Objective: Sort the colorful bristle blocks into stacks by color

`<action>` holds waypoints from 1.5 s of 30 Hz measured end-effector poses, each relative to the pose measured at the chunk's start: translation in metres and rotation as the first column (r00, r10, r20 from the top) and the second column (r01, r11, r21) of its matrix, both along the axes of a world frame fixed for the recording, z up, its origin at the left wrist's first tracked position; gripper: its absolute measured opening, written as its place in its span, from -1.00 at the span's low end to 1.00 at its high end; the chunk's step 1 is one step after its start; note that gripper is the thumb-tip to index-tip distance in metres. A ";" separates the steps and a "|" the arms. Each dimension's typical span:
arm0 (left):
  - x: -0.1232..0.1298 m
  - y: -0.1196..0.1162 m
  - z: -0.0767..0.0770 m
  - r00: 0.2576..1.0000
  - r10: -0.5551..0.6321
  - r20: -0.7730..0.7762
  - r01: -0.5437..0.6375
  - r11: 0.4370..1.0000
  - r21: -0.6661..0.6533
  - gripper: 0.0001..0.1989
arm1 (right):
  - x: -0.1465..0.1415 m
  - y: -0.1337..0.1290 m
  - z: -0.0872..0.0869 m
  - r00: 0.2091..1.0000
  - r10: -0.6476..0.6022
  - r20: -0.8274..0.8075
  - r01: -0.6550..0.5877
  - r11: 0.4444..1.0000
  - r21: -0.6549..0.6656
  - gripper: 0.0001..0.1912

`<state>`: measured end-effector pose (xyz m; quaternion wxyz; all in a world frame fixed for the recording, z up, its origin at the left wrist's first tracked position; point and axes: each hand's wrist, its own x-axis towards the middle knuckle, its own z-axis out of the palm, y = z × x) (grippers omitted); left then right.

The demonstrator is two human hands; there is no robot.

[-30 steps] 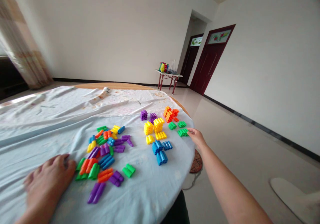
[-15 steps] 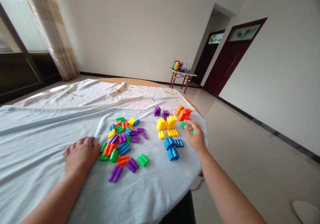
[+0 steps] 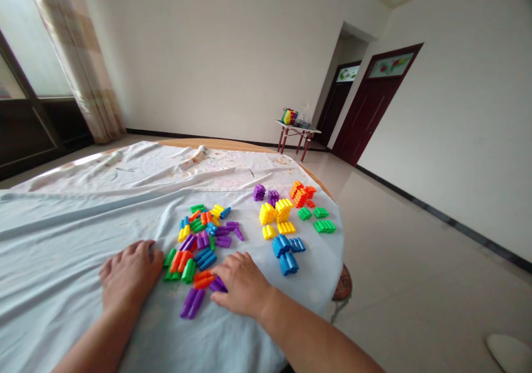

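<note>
My left hand (image 3: 131,276) lies on the cloth with its fingers loosely spread, left of a mixed pile of coloured plastic building pieces. It holds nothing, and its thumb is beside a green piece (image 3: 169,257). My right hand (image 3: 241,284) reaches in from the right over the near side of the pile. Its thumb and fingers are apart, on either side of a purple piece (image 3: 218,285) and close to an orange piece (image 3: 203,279). Under the palm the view is blocked. Two-tube purple piece (image 3: 192,303) lies nearer to me.
Sorted groups stand on the right: blue stack (image 3: 285,251), yellow stacks (image 3: 283,209), purple stacks (image 3: 259,192), orange stack (image 3: 298,194) and green pieces (image 3: 324,226). The round table's cloth (image 3: 103,212) is wrinkled. A small side table (image 3: 299,127) stands by the wall.
My right hand has let go of a green piece at the right-hand groups and moved left to the near side of the pile. My left hand stays in place. The view has tilted slightly.
</note>
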<state>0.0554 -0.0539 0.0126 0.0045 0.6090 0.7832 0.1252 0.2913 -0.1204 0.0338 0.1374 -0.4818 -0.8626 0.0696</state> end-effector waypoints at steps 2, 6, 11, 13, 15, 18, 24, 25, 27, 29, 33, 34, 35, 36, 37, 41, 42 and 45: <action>0.000 0.001 0.000 1.000 -0.001 -0.008 0.001 1.000 -0.009 -0.48 | 0.000 0.001 0.000 1.000 -0.015 0.006 0.015 1.000 -0.017 -0.65; 0.000 0.000 0.001 1.000 0.003 -0.007 -0.003 1.000 -0.011 -0.48 | 0.004 0.001 0.005 0.999 -0.006 -0.044 0.004 0.999 -0.043 -0.63; 0.000 -0.002 0.001 1.000 -0.002 0.021 0.002 1.000 0.010 -0.49 | 0.016 0.009 0.022 0.974 -0.021 -0.227 0.023 1.000 0.006 -0.58; 0.000 -0.002 0.001 1.000 -0.009 0.019 0.009 1.000 0.018 -0.48 | 0.022 0.015 0.025 0.969 -0.031 -0.245 0.042 0.998 0.040 -0.55; 0.000 -0.002 0.000 1.000 -0.016 0.022 0.015 0.999 0.035 -0.48 | 0.027 0.021 0.021 0.975 -0.028 -0.218 0.040 0.998 0.048 -0.51; -0.001 -0.002 -0.001 0.999 -0.023 0.042 0.020 0.998 0.058 -0.50 | 0.034 0.030 0.008 0.986 -0.003 -0.164 0.007 1.000 0.023 -0.48; 0.000 -0.002 -0.002 0.999 -0.013 0.044 0.011 0.999 0.052 -0.51 | 0.039 0.032 0.000 0.974 -0.048 -0.221 0.055 0.998 0.025 -0.56; 0.000 -0.002 -0.002 0.999 -0.015 0.041 0.013 0.999 0.053 -0.50 | 0.038 0.031 0.002 0.968 -0.103 -0.230 0.113 0.993 0.030 -0.63; 0.000 -0.002 -0.001 0.999 -0.019 0.037 0.017 0.998 0.058 -0.50 | 0.036 0.030 0.005 0.953 -0.211 -0.218 0.218 0.976 0.009 -0.71; 0.000 -0.002 -0.001 0.999 -0.022 0.034 0.020 0.998 0.052 -0.49 | 0.032 0.029 0.006 0.945 -0.284 -0.164 0.281 0.959 -0.043 -0.64; 0.001 -0.003 0.002 1.000 -0.010 0.027 0.009 1.000 0.026 -0.49 | 0.026 0.032 0.003 0.948 -0.313 -0.057 0.304 0.944 -0.130 -0.61; 0.001 -0.003 0.003 1.000 -0.008 0.026 0.007 1.000 0.021 -0.49 | 0.026 0.034 0.003 0.954 -0.295 -0.055 0.285 0.949 -0.133 -0.65; 0.001 -0.004 0.004 1.000 -0.008 0.027 0.008 1.000 0.017 -0.49 | 0.025 0.036 0.003 0.960 -0.272 -0.061 0.262 0.957 -0.127 -0.68; 0.002 -0.004 0.004 1.000 -0.009 0.028 0.009 1.000 0.014 -0.50 | 0.025 0.037 0.003 0.966 -0.250 -0.070 0.241 0.964 -0.115 -0.69; 0.002 -0.004 0.005 0.999 -0.009 0.031 0.009 1.000 0.012 -0.49 | 0.026 0.039 0.003 0.969 -0.236 -0.077 0.228 0.968 -0.101 -0.68; 0.000 -0.003 0.003 0.999 -0.004 0.047 0.004 1.000 0.012 -0.49 | 0.028 0.042 0.005 0.967 -0.247 -0.059 0.240 0.965 -0.102 -0.67; -0.001 -0.002 0.002 0.999 -0.006 0.051 0.005 1.000 0.016 -0.49 | 0.028 0.042 0.006 0.968 -0.247 -0.051 0.240 0.964 -0.117 -0.69; -0.006 0.000 -0.003 0.998 -0.016 0.062 0.014 1.000 0.027 -0.49 | 0.028 0.040 0.011 0.973 -0.220 -0.072 0.208 0.967 -0.149 -0.69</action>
